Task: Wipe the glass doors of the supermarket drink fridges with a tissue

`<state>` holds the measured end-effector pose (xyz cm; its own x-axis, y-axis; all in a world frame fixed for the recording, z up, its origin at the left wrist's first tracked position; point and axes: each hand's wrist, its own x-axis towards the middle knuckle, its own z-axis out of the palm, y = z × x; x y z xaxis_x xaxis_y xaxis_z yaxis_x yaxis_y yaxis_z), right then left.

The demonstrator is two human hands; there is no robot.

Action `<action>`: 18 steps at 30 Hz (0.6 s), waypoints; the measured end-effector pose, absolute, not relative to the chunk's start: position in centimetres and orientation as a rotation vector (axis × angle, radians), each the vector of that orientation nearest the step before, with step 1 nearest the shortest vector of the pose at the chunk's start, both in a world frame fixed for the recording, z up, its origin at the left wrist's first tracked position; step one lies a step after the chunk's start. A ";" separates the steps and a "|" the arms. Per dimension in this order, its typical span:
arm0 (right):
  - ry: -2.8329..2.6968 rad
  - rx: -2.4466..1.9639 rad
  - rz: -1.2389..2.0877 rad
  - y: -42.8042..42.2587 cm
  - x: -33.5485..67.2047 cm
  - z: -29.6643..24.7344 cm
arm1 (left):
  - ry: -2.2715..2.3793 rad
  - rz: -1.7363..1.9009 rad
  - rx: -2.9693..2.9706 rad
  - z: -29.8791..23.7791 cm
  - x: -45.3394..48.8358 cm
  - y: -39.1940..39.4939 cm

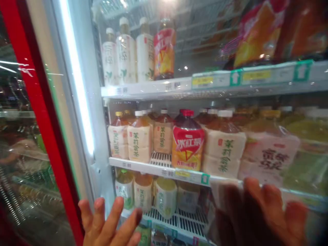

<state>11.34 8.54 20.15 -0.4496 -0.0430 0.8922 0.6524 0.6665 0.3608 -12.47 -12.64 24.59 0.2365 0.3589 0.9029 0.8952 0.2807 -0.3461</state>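
My left hand (110,225) is raised at the bottom of the view, fingers spread and nothing in them. Behind its fingertips, small tea bottles (143,193) stand on a lower shelf of a lit drinks cooler. My right hand (266,218) is up at the lower right, blurred, with its fingers apart. A dark, smeared shape and a pale patch lie along its left side; I cannot make out what they are. Large bottles with pink labels (274,159) stand behind it. Whether either hand touches glass cannot be told.
The middle shelf carries a red-and-yellow iced tea bottle (188,143) and large cream-labelled bottles (224,148). White-labelled bottles (125,56) stand on the upper shelf. A light strip (77,75) and a red frame (38,116) run down the left. Reflections cross the upper right.
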 end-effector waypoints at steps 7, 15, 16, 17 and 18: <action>-1.901 -0.460 -0.753 3.2 2.1 27.7 | -1.652 -0.757 -1.386 31.0 -21.9 -20.9; -1.655 -0.633 -0.585 -0.4 -8.1 36.5 | -1.980 -1.375 -1.541 31.4 -27.0 -18.7; -1.598 -0.684 -0.558 -0.5 -9.2 37.9 | -2.034 -1.416 -1.547 31.7 -26.9 -18.5; -1.572 -0.722 -0.526 -0.8 -9.9 38.6 | -2.085 -1.478 -1.541 32.0 -26.9 -18.4; -1.588 -0.744 -0.491 -1.1 -10.4 38.6 | -2.128 -1.554 -1.522 32.4 -27.0 -18.4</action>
